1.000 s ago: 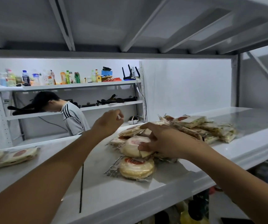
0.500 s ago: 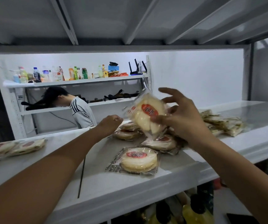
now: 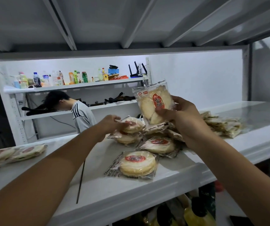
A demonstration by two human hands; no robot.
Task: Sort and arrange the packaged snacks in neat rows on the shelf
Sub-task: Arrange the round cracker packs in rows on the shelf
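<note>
**Inspector:** What is the right hand (image 3: 184,118) doing?

**Assessor:** It is pinching the raised packet (image 3: 155,103) upright above the shelf (image 3: 163,181), with the thumb on the face near the lower seal and the fingers behind.

**Inspector:** And the left hand (image 3: 111,123)?

**Assessor:** Its fingers are curling onto the top packet (image 3: 132,126) of a small pile at the back. It appears to be pinching the near edge.

**Inspector:** The remaining stock?

**Assessor:** A loose heap (image 3: 158,145) is lying mid-shelf, and the front packet (image 3: 137,163) is lying flat just before it. Tidier piles are sitting apart: the right stack (image 3: 223,126) and the left stack (image 3: 16,152).

**Inspector:** Handling?

**Assessor:** By appearance, the packets are looking light, the film slippery, and the round crackers inside brittle. Taking hold across the flat faces or by a sealed end is looking safest. Squeezing the rim is risking breakage.
</note>
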